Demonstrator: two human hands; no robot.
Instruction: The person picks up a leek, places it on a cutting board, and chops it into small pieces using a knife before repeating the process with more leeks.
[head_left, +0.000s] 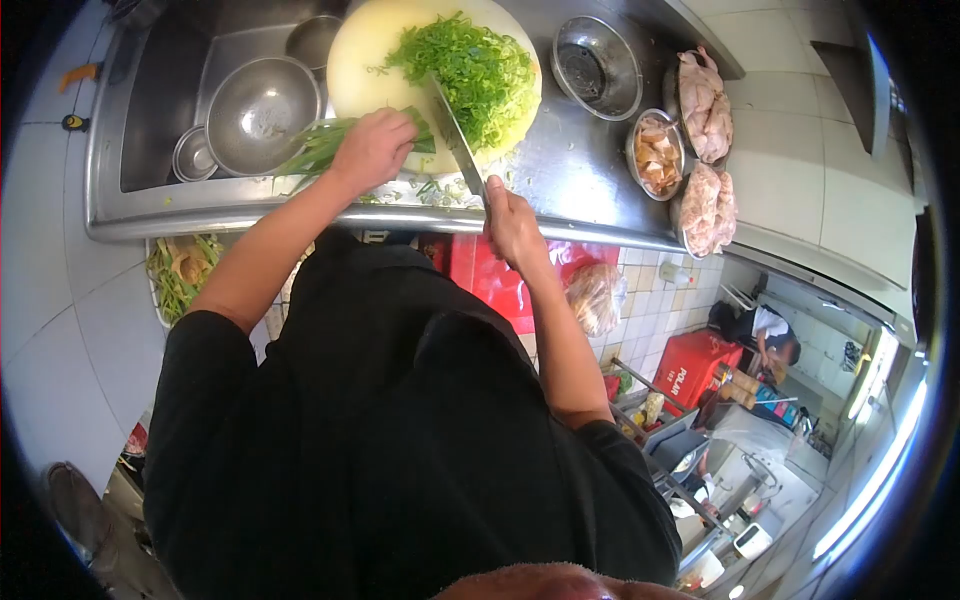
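my right hand (515, 222) is wrapped round the knife (458, 137) handle, upper centre of frame. left hand (375, 150) curled over long greens (320, 145) at round board (360, 60)'s lower edge. chopped greens (470, 80) heaped beside blade.

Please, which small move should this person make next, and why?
Probably the left hand should feed the long greens slightly toward the knife, since uncut leaves extend on both sides of that hand, while the right hand holds the blade between them and the chopped greens.
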